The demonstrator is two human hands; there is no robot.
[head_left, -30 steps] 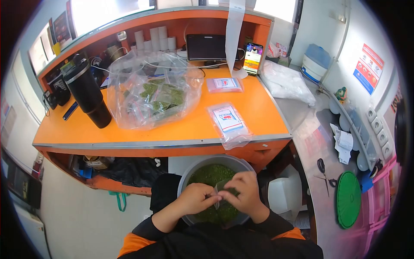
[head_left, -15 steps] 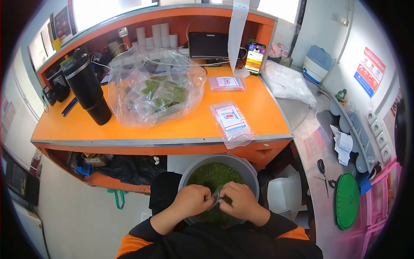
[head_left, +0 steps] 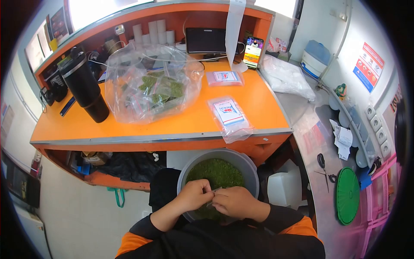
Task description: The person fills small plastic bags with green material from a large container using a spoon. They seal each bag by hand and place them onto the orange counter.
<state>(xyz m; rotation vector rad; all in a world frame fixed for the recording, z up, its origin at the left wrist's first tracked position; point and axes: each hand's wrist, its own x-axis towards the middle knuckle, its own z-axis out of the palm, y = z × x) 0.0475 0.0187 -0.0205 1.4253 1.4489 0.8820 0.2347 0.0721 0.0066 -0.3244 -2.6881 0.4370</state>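
Note:
Below the desk edge stands a round grey tub [head_left: 253, 177] holding finely chopped green herb [head_left: 217, 170]. Over it, my left hand [head_left: 194, 195] and my right hand [head_left: 235, 202] meet, fingers pinched on a small clear plastic bag [head_left: 218, 189]. Most of the bag is covered by my fingers, so whether it is sealed cannot be seen. On the orange desk [head_left: 172, 129] lies a large clear bag [head_left: 129, 110] with several small packets of green herb in it. Two packs of clear zip bags, a nearer pack [head_left: 229, 114] and a farther pack [head_left: 224, 77], lie to its right.
A black tumbler [head_left: 84, 86] stands at the desk's left. A lit phone [head_left: 253, 52] leans at the back right beside a hanging paper strip [head_left: 234, 34]. On the right counter are scissors [head_left: 321, 162], a green lid [head_left: 346, 196] and papers [head_left: 343, 140]. A white container [head_left: 283, 190] stands beside the tub.
My right hand has turned over further, its back now facing up, and more of the small bag is covered. The camera view has shifted slightly.

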